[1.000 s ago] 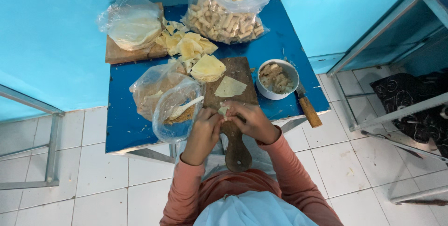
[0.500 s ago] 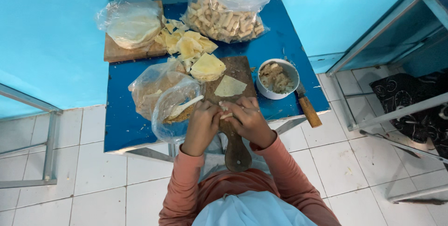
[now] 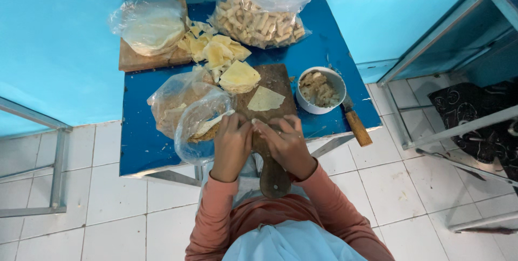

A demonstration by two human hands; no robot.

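My left hand (image 3: 232,142) and my right hand (image 3: 286,142) meet fingertip to fingertip over the near end of a brown wooden board (image 3: 281,80). Their fingers curl down on a small pale pastry roll, which they mostly hide. Just beyond the fingers a single triangular pastry sheet (image 3: 264,99) lies flat on the board. A stack of yellow sheets (image 3: 239,76) rests at the board's far end. To the right of the board stands a white bowl of brownish filling (image 3: 321,88).
On the blue table (image 3: 140,142) are an open plastic bag (image 3: 189,112) left of my hands, a bag of finished rolls (image 3: 261,15) at the back and a bag of round sheets (image 3: 151,26) at the back left. A wooden-handled knife (image 3: 356,123) lies by the bowl. Metal frames (image 3: 442,77) stand on the right.
Both hands have shifted slightly away from me along the board and closed tighter together. The pale piece seen between them earlier is now covered by the fingers.
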